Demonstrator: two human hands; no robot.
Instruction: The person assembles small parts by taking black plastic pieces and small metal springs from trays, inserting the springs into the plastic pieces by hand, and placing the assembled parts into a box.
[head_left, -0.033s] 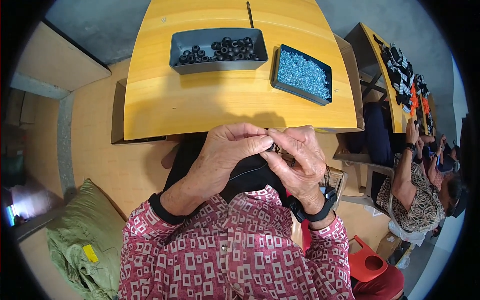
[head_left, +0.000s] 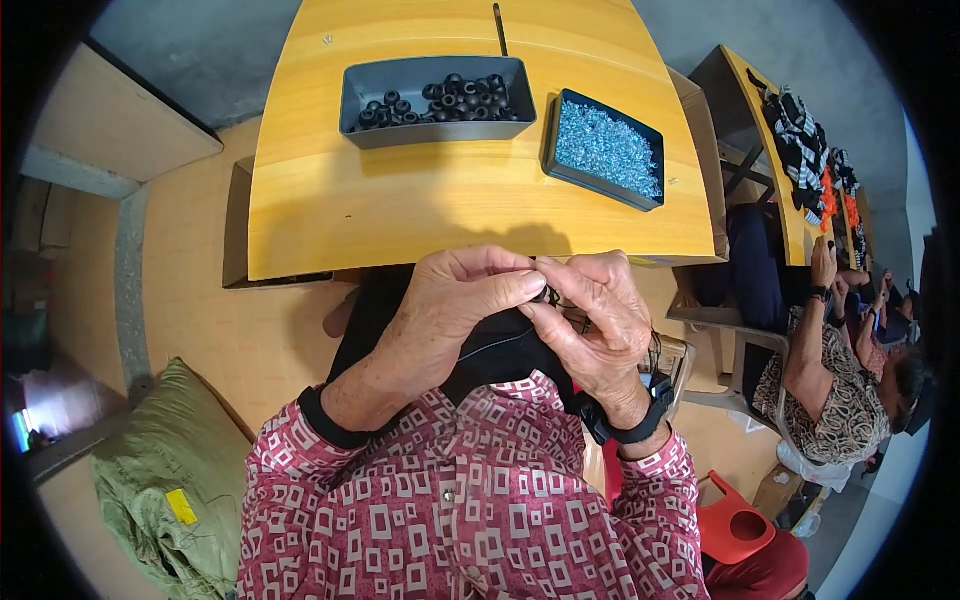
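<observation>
My left hand (head_left: pixel 440 310) and my right hand (head_left: pixel 595 315) meet in front of the table's near edge, above my lap. Both are closed in a pinch, thumb against fingers, on a small black piece (head_left: pixel 541 295). Fingertips cover most of it, so its exact kind does not show. A thin dark cord (head_left: pixel 490 346) runs from beneath my fingers down toward my left wrist. Beyond my hands, a long dark grey tray (head_left: pixel 440 133) holds black round beads with holes (head_left: pixel 465 100). To its right stands a smaller black tray (head_left: pixel 600 195) full of small clear-blue pieces (head_left: pixel 605 145).
The yellow wooden table (head_left: pixel 400 200) bears a black pen-like stick (head_left: pixel 500 30) at its far side. A green sack (head_left: pixel 165 480) lies on the floor at left. At right, people (head_left: pixel 840 390) sit by another table with black, white and orange items (head_left: pixel 800 140); a red stool (head_left: pixel 735 525) stands nearer.
</observation>
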